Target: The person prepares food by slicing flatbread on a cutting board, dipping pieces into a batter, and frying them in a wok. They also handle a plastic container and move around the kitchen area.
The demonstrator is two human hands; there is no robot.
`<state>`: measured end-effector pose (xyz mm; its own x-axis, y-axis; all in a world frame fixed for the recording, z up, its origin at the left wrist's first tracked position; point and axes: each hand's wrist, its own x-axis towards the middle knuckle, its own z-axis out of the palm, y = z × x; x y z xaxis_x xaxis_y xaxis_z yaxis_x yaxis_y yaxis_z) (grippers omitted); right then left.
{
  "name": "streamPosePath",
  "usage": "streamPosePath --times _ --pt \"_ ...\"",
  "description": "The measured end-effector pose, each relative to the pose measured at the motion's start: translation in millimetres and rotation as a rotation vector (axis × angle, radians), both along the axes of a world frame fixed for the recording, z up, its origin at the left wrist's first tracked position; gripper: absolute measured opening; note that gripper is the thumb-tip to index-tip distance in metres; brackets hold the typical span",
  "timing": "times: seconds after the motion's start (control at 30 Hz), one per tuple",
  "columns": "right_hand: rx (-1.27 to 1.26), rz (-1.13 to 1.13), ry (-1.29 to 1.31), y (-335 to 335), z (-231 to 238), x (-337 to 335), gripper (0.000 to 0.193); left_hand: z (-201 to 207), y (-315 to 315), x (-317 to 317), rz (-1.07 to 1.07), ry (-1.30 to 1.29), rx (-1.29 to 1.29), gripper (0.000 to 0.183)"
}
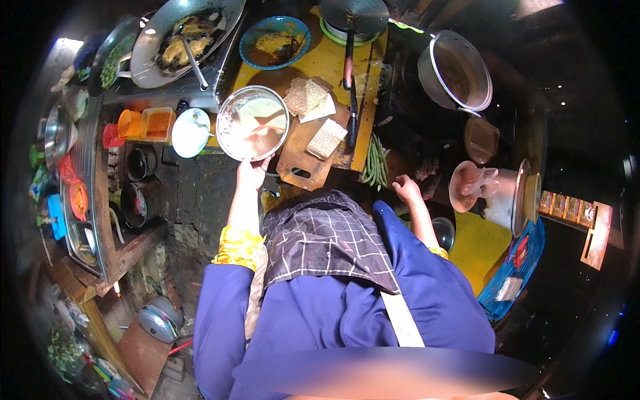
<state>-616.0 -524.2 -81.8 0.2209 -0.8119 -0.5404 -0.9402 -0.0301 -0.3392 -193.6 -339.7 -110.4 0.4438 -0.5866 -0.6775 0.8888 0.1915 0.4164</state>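
Observation:
My left hand (252, 175) grips the near rim of a round metal bowl (222, 133) filled with pale, creamy batter (265, 115). Just right of it, a wooden cutting board (291, 160) carries pale, grainy slabs that look like tempeh, one slab (326, 139) lying nearer me and others (305, 97) behind. Beside the board rests a dark-handled utensil (352, 127), probably a knife. My right hand (408, 189) hovers right of a bunch of long green beans (376, 163). Its fingers are loosely bent and apart, with nothing visible in them.
Far left, a wok (143, 57) on the stove holds browned food and a metal spatula (195, 63). A blue bowl (276, 43) of orange-brown food and a skimmer (353, 17) stand behind the board. A large pot (467, 70) is at far right; orange containers (131, 124) sit left.

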Motion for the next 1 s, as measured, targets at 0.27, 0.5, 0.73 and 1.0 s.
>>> streamPosePath --times 0.27,0.5,0.73,1.0 --pt "-0.606 0.029 -0.240 12.9 -5.6 86.5 0.039 8.7 -19.2 3.6 0.149 0.168 -0.154 0.053" --pt "-0.095 -0.077 -0.394 13.7 -10.3 188.6 0.055 -4.7 -14.2 -53.0 -0.360 -0.410 0.210 0.044" --pt "-0.215 -0.033 -0.296 2.8 -25.0 203.9 0.049 -10.8 -66.1 -82.4 -0.765 -1.354 0.388 0.054" --pt "-0.436 0.077 -0.272 -27.0 -16.2 180.7 0.043 8.8 -103.5 -124.8 -0.972 -1.845 0.562 0.077"
